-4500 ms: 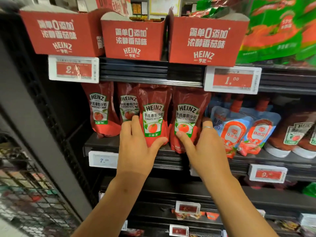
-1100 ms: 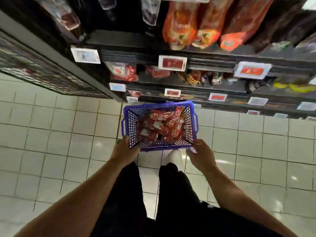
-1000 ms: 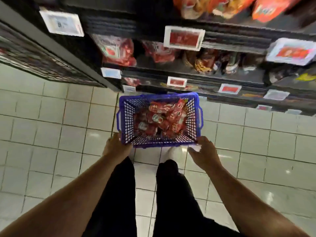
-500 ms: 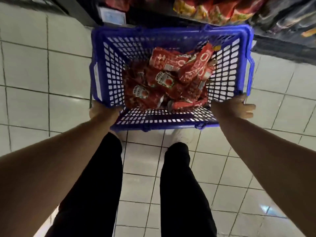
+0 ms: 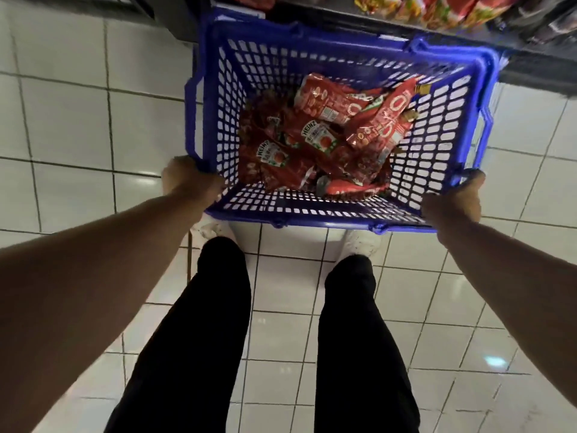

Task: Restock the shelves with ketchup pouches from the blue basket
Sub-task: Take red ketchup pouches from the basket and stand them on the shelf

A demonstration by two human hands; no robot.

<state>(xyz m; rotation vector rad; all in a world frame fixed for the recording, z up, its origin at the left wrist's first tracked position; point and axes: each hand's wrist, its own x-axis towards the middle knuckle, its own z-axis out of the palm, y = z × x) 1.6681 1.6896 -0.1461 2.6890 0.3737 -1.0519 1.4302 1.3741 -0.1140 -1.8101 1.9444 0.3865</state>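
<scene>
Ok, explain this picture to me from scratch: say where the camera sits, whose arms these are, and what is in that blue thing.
There is no machine here. One wide-angle camera is worn on a person's head and looks down, so you see their own arms, black trousers and white shoes above a white tiled floor. The left hand and the right hand each grip a near corner of the blue basket; the fingers are mostly hidden behind its rim. Whether it rests on the floor or is lifted, I cannot tell. Inside lies a loose heap of red ketchup pouches, some labelled Heinz. Along the top edge is a dark store shelf with more packets.
</scene>
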